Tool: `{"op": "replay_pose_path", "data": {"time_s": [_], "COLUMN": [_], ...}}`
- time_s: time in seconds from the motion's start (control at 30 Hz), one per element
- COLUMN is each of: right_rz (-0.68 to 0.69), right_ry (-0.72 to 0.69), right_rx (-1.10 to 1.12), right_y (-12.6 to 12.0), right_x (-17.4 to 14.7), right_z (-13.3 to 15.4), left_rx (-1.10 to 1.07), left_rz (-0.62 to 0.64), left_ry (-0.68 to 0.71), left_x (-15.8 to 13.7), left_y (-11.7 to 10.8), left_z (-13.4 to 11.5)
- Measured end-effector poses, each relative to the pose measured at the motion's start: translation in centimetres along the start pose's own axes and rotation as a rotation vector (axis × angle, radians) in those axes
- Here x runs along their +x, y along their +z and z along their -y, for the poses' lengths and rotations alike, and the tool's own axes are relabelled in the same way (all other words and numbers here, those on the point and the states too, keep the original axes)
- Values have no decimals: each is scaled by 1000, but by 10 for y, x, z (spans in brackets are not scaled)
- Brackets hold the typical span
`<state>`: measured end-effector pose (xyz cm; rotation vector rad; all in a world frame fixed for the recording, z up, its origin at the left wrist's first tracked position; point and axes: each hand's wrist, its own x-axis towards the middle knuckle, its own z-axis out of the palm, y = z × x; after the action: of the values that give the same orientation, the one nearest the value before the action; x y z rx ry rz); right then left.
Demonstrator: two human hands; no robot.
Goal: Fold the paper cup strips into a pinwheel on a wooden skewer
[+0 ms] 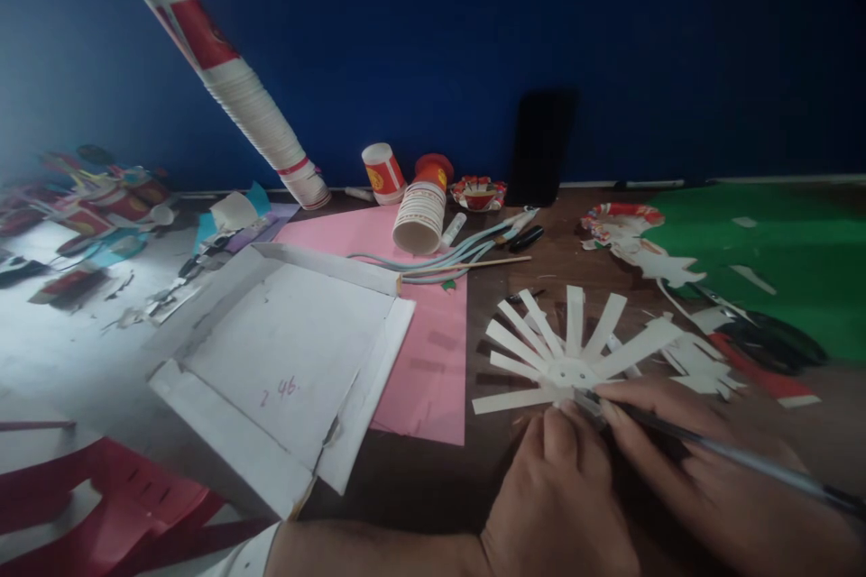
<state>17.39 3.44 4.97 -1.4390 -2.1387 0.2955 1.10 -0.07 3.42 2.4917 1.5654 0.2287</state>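
A white paper cut-out (572,370), its strips fanned out like rays, lies on the dark brown table in front of me. Two small dark dots mark its round middle. My left hand (558,487) is closed at the near edge of the cut-out, fingertips pressed together on it. A slim dark pen (717,446) rests in my right hand (704,460), its tip at the middle of the cut-out just below the dots. Part of the cut-out's near side is hidden behind my fingers.
A white box lid (298,352) and pink paper (433,379) lie to the left. Behind are paper cups (419,216), a leaning cup stack (257,113) and a black phone (541,144). Scissors (771,338), paper scraps (690,356) and green paper (798,243) lie right.
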Motion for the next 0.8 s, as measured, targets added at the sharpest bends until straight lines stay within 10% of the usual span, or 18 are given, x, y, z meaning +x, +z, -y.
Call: {"op": "replay_pose_path", "data": {"time_s": [0.8], "right_rz": [-41], "right_ry": [-46], "right_rx": [-51], "right_y": [-1], "right_x": [-11], "right_z": [1], "left_rx": [15], "left_rz": [9], "left_ry": [-1], "left_x": [-2], "left_y": [18], "left_z": [3]}}
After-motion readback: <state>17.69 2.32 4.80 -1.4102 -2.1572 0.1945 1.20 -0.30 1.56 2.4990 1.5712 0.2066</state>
